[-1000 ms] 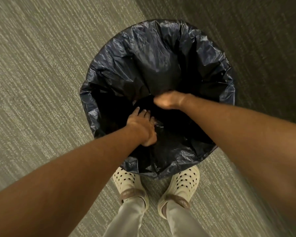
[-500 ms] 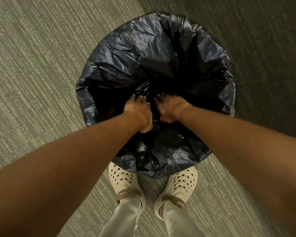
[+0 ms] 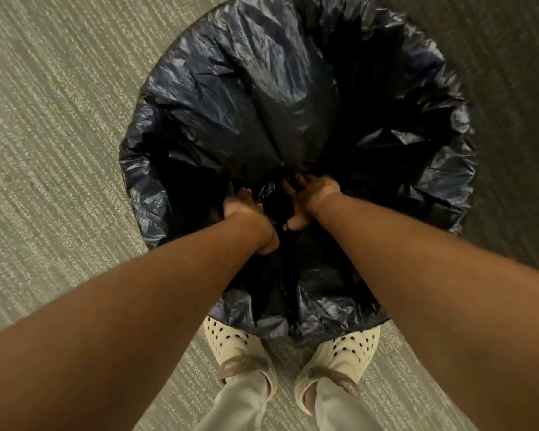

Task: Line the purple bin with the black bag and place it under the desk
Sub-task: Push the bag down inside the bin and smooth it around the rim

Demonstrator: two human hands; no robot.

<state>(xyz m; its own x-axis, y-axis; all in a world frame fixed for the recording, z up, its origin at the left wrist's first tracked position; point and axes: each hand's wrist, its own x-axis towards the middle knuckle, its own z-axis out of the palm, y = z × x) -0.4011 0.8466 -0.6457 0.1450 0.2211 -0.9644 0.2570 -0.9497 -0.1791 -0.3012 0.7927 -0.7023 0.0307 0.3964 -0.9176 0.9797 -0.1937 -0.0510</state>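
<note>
Two bare forearms are seen, one entering from the lower left of the frame and one from the lower right; no sleeves, watches or bands are worn on them. The left hand [image 3: 246,213] and the right hand [image 3: 308,200] are uncovered, and no rings can be made out on the fingers [image 3: 288,227]. At the bottom centre of the frame, a pair of cream-coloured clogs [image 3: 231,343] is worn, each perforated with rows of dark round holes across the toe. A brown heel strap [image 3: 241,367] is fitted on each clog. Pale grey-beige trouser legs [image 3: 240,405] are seen above the clogs.
</note>
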